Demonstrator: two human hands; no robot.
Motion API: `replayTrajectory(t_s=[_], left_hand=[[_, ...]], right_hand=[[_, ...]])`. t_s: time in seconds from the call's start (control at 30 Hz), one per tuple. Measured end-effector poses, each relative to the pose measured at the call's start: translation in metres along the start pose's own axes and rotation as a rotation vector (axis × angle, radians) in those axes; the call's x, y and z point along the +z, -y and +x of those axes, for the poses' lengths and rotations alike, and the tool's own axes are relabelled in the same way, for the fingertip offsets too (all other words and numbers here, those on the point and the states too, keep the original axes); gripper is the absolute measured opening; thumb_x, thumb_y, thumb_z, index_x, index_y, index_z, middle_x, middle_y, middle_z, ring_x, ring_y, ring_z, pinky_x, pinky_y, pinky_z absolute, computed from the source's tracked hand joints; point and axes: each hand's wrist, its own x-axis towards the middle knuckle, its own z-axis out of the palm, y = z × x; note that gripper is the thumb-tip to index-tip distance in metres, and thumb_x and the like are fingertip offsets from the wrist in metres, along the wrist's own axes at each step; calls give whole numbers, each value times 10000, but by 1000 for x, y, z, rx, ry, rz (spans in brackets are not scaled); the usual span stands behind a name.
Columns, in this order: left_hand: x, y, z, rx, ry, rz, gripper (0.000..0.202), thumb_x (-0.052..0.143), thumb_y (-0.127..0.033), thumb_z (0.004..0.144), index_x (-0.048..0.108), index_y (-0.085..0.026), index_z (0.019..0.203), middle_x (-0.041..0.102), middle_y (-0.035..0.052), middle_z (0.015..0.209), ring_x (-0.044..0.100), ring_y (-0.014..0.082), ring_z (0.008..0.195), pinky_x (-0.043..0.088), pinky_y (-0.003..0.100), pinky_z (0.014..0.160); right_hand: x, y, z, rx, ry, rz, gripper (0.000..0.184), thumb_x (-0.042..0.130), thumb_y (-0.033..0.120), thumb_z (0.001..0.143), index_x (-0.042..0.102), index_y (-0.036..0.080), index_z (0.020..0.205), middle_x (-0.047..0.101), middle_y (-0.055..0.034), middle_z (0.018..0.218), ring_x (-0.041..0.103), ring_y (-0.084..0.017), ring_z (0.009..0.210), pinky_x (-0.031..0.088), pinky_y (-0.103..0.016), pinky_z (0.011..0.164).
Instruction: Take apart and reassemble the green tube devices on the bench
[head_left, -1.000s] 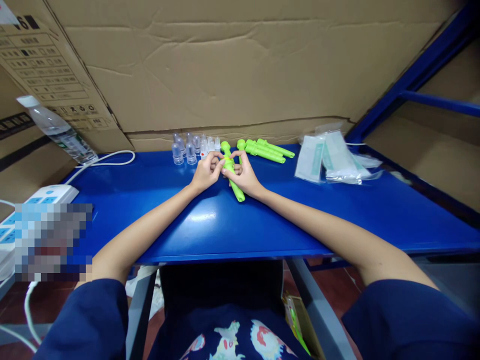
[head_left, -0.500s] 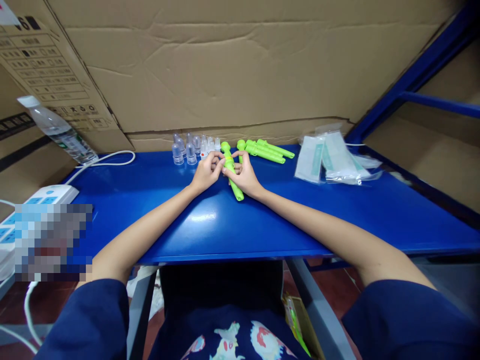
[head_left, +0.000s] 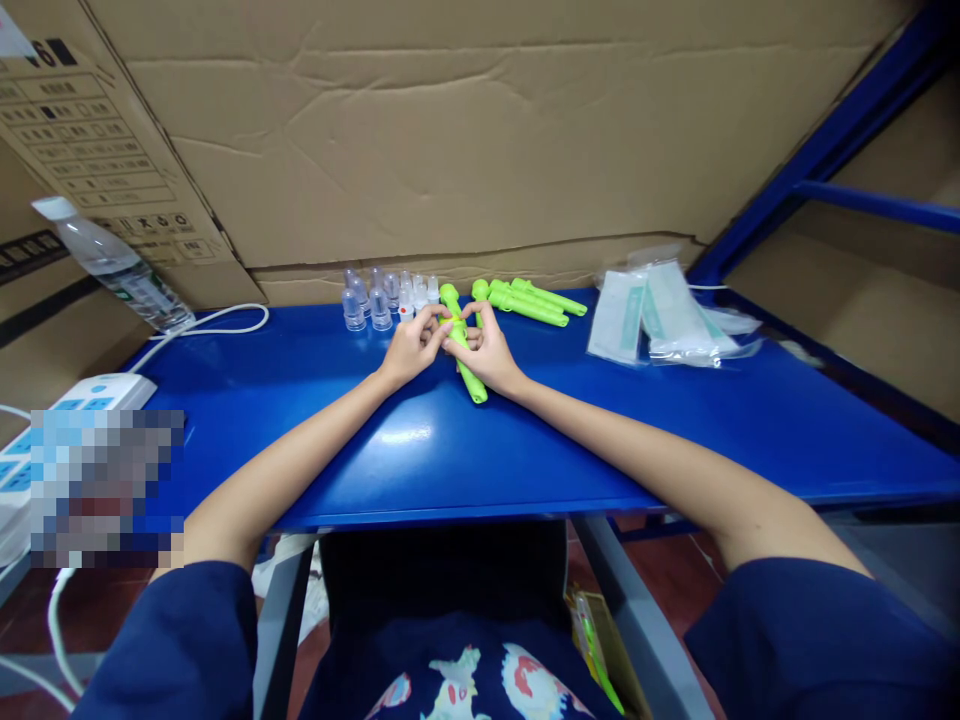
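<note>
On the surface point(head_left: 315, 400), vials point(head_left: 379, 296) stand at the back edge, left of the applicator tubes point(head_left: 525, 300). Sealed pouches point(head_left: 660, 315) lie to the right; a water bottle point(head_left: 112, 265) and power strip point(head_left: 82, 395) sit far left.

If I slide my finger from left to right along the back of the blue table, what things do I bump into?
Water bottle → little clear vials → green tube held in both hands → pile of green tubes → clear plastic packets.
</note>
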Motion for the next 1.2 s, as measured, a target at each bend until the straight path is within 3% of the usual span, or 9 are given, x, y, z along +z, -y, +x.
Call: replayTrajectory(t_s=[0.17,0.47,0.8,1.2], left_hand=[[-2,-1,1,22,31,38,369,524,-517,990,640,-184,1099,495,-46,605,399,79,428,326,207,455],[-2,-2,1,50,31,69,375,510,-488,1005,669,-149,1019,508,-39,610,391,50,426,318,172,442],[1,-2,0,-67,-26,-89,437,548,-597,962,484,-194,1118,520,-66,628,487,58,421,360,164,436],[0,-5,-1,-44,-13,-95,392,491,-573,996,494,-191,1083,517,-59,595,577,97,497,451,188,492]], right_hand=[[0,2,0,16,-21,7,631,770,583,761,313,281,1075,570,50,683,603,-158,508,526,-305,464],[0,-2,1,36,-6,25,650,808,559,740,332,281,1083,571,63,664,645,-182,533,547,-310,456],[3,-9,5,16,-61,123,668,808,543,744,283,293,1073,613,61,768,621,-140,490,523,-278,427],[1,-7,4,-46,-31,150,570,727,515,858,268,303,1121,660,9,894,626,-131,500,534,-291,422]])
